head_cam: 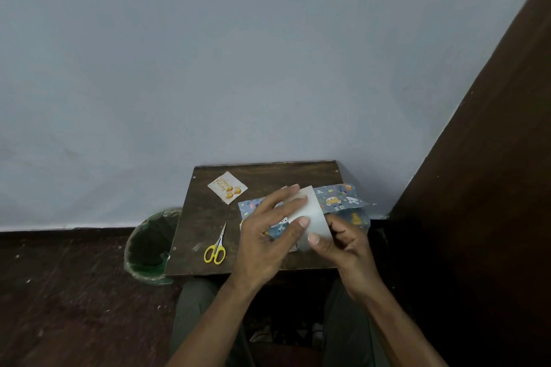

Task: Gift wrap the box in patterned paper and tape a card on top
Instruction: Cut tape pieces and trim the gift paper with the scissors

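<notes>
Both hands are on the wrap at the right half of the small dark table point(208, 217). The paper point(340, 199), blue-grey with cartoon animals, lies spread there, one end reaching past the table's right edge. A white flap point(310, 211), the paper's plain underside, is folded up and over the middle. The box itself is hidden under flap and hands, so its exact spot cannot be told.

The left hand point(268, 235) lies across the flap with fingers fairly straight and spread, fingertips pressing on the white surface. The right hand point(343, 238) comes in from the near right, thumb laid on the flap's near edge and the other fingers curled beneath, pinching that edge.

The card point(227, 187), white with gold balloons and gold lettering, lies flat near the far left corner, well apart from the paper. Yellow-handled scissors point(217, 247) lie near the front left, blades pointing away. A green bin point(149, 244) stands on the floor just left of the table.
</notes>
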